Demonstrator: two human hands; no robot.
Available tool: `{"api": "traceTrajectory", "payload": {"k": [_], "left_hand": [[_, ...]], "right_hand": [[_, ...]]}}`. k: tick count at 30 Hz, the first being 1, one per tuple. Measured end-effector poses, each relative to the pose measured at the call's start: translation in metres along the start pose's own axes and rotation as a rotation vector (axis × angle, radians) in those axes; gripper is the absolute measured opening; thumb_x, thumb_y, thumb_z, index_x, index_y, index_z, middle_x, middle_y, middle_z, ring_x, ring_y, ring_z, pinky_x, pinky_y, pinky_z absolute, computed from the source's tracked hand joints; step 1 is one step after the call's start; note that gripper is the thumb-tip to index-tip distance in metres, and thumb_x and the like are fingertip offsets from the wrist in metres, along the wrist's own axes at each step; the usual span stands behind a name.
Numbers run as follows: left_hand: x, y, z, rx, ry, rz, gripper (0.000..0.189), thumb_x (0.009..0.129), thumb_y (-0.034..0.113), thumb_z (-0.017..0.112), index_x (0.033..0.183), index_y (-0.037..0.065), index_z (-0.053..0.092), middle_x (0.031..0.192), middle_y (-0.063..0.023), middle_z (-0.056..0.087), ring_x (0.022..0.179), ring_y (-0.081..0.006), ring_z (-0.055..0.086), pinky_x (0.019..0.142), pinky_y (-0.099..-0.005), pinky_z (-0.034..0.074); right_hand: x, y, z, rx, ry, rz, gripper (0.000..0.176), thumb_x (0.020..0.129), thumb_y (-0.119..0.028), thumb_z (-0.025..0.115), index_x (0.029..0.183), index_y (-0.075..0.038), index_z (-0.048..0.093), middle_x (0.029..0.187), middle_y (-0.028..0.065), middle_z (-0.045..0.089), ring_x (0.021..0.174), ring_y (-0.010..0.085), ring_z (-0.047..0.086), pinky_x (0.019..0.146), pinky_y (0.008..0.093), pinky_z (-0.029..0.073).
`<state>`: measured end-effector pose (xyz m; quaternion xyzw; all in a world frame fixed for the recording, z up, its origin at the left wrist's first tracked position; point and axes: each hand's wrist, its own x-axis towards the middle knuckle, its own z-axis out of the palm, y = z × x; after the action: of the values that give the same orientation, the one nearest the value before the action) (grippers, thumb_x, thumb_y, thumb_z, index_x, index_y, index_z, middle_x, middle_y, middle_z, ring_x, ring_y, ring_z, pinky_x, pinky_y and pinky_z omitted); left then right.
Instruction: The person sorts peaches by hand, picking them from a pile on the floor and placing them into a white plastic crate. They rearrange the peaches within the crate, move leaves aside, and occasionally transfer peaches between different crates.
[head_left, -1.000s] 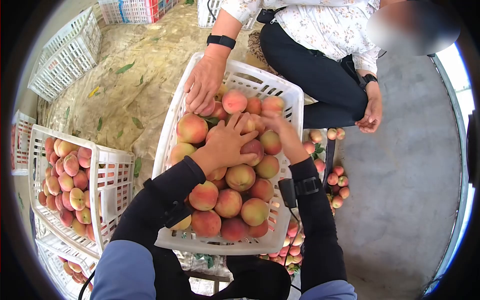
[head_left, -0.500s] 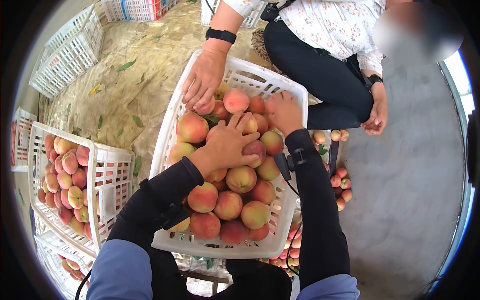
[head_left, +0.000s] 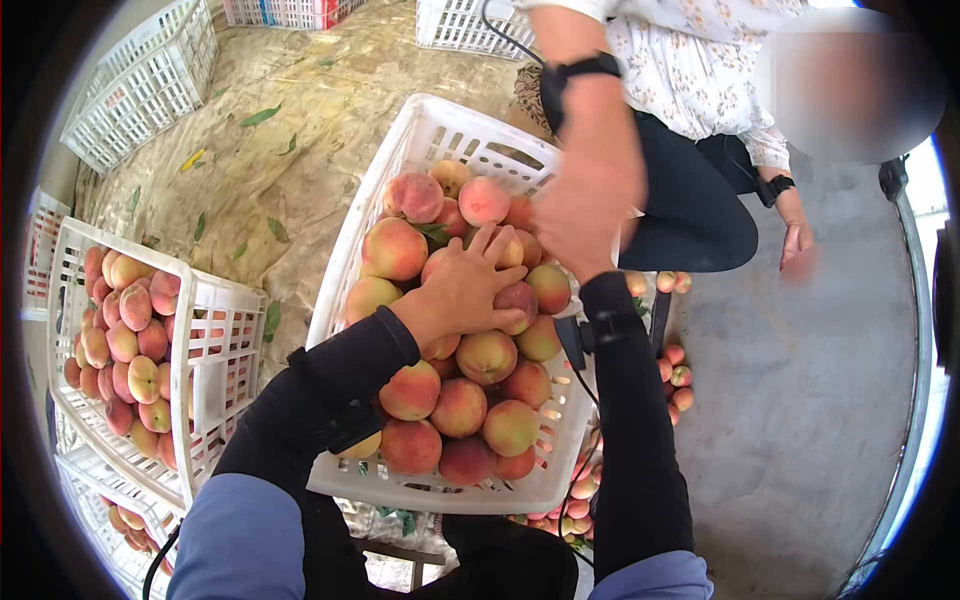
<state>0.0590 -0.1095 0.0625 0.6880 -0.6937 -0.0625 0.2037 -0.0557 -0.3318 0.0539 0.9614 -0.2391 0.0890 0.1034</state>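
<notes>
A white plastic crate (head_left: 345, 480) full of peaches (head_left: 487, 357) stands in front of me. My left hand (head_left: 462, 288) lies on the peaches near the crate's middle, its fingers spread over them. At the crate's right side is my right hand (head_left: 572, 232); its fingers are blurred and partly hidden by the forearm (head_left: 603, 150) of the person opposite. Whether it holds anything cannot be made out. A green leaf (head_left: 432, 232) shows between the peaches beyond my left hand.
Another crate of peaches (head_left: 180, 370) stands at the left, an upright white crate (head_left: 145, 85) at the back left. The person (head_left: 680, 170) sits at the back right. Loose peaches (head_left: 680, 376) lie right of my right arm.
The other person's hand has left the crate's far left part and crossed right, over my right hand. That person's other hand has shifted right. My left hand stays on the peaches.
</notes>
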Motion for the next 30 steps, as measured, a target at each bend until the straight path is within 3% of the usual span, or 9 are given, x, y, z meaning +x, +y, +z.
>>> {"api": "traceTrajectory", "payload": {"k": [3, 4, 5, 7, 9, 11, 12, 23, 30], "left_hand": [[0.000, 0.001, 0.002, 0.034, 0.017, 0.010, 0.063, 0.079, 0.063, 0.061, 0.127, 0.021, 0.066, 0.148, -0.0211, 0.040, 0.138, -0.0386, 0.035, 0.093, -0.0534, 0.046], [0.000, 0.001, 0.003, 0.034, 0.026, 0.008, 0.068, 0.078, 0.063, 0.063, 0.130, 0.019, 0.062, 0.147, -0.0207, 0.040, 0.137, -0.0387, 0.036, 0.093, -0.0538, 0.046], [0.000, 0.001, 0.003, 0.036, 0.035, 0.004, 0.072, 0.077, 0.062, 0.065, 0.133, 0.018, 0.059, 0.147, -0.0204, 0.040, 0.136, -0.0389, 0.037, 0.094, -0.0541, 0.046], [0.003, -0.001, 0.000, 0.009, 0.040, -0.018, 0.078, 0.075, 0.061, 0.068, 0.136, 0.015, 0.054, 0.147, -0.0202, 0.039, 0.135, -0.0394, 0.038, 0.094, -0.0536, 0.046], [0.005, -0.003, 0.000, -0.017, 0.032, -0.038, 0.084, 0.073, 0.060, 0.071, 0.139, 0.012, 0.050, 0.147, -0.0201, 0.039, 0.134, -0.0400, 0.039, 0.094, -0.0531, 0.047], [0.004, -0.004, 0.003, -0.047, 0.065, -0.064, 0.092, 0.068, 0.056, 0.077, 0.140, 0.007, 0.045, 0.144, -0.0203, 0.041, 0.132, -0.0400, 0.041, 0.095, -0.0509, 0.047], [0.004, -0.002, 0.002, -0.048, 0.059, -0.058, 0.092, 0.068, 0.056, 0.077, 0.140, 0.007, 0.045, 0.144, -0.0203, 0.041, 0.132, -0.0400, 0.041, 0.095, -0.0509, 0.047], [0.002, -0.003, 0.005, -0.079, 0.125, -0.106, 0.094, 0.065, 0.054, 0.080, 0.137, 0.003, 0.046, 0.140, -0.0208, 0.043, 0.131, -0.0385, 0.042, 0.099, -0.0518, 0.044], [0.003, -0.005, 0.007, -0.090, 0.103, -0.120, 0.096, 0.065, 0.055, 0.079, 0.139, 0.003, 0.045, 0.144, -0.0216, 0.040, 0.134, -0.0386, 0.040, 0.097, -0.0519, 0.044]], "right_hand": [[-0.013, -0.002, -0.032, 1.106, -0.390, 0.401, 0.063, 0.078, -0.031, 0.077, 0.129, -0.004, 0.052, 0.112, 0.0124, 0.061, 0.107, 0.0206, 0.057, 0.094, 0.0346, 0.047], [-0.020, -0.010, -0.043, 1.211, -0.518, 0.488, 0.059, 0.086, -0.030, 0.074, 0.132, -0.004, 0.047, 0.118, 0.0061, 0.059, 0.104, 0.0147, 0.057, 0.085, 0.0281, 0.051], [-0.027, -0.016, -0.039, 1.211, -0.513, 0.490, 0.059, 0.086, -0.030, 0.074, 0.132, -0.004, 0.047, 0.118, 0.0061, 0.059, 0.104, 0.0147, 0.057, 0.085, 0.0281, 0.051], [-0.037, -0.027, -0.022, 1.353, -0.175, 0.552, 0.061, 0.083, -0.032, 0.077, 0.130, -0.004, 0.050, 0.118, 0.0097, 0.059, 0.108, 0.0173, 0.056, 0.094, 0.0311, 0.046], [-0.044, -0.043, -0.021, 1.352, -0.121, 0.548, 0.061, 0.082, -0.028, 0.077, 0.131, -0.005, 0.049, 0.124, 0.0144, 0.056, 0.113, 0.0235, 0.055, 0.097, 0.0357, 0.046], [-0.052, -0.060, -0.025, 0.621, 0.124, 0.294, 0.059, 0.080, -0.023, 0.076, 0.131, -0.008, 0.050, 0.131, 0.0208, 0.050, 0.117, 0.0355, 0.053, 0.097, 0.0439, 0.045], [-0.052, -0.066, -0.027, 0.595, 0.126, 0.307, 0.056, 0.081, -0.021, 0.072, 0.132, -0.012, 0.052, 0.135, 0.0252, 0.044, 0.117, 0.0457, 0.049, 0.097, 0.0505, 0.044], [-0.075, -0.073, -0.030, 0.458, 0.169, 0.151, 0.045, 0.090, -0.020, 0.062, 0.134, -0.017, 0.056, 0.137, 0.0246, 0.045, 0.120, 0.0449, 0.049, 0.098, 0.0509, 0.045], [-0.047, -0.016, -0.011, 0.971, -0.185, 0.243, 0.042, 0.099, -0.031, 0.052, 0.135, -0.009, 0.052, 0.136, 0.0209, 0.049, 0.123, 0.0326, 0.049, 0.107, 0.0394, 0.037]]}}
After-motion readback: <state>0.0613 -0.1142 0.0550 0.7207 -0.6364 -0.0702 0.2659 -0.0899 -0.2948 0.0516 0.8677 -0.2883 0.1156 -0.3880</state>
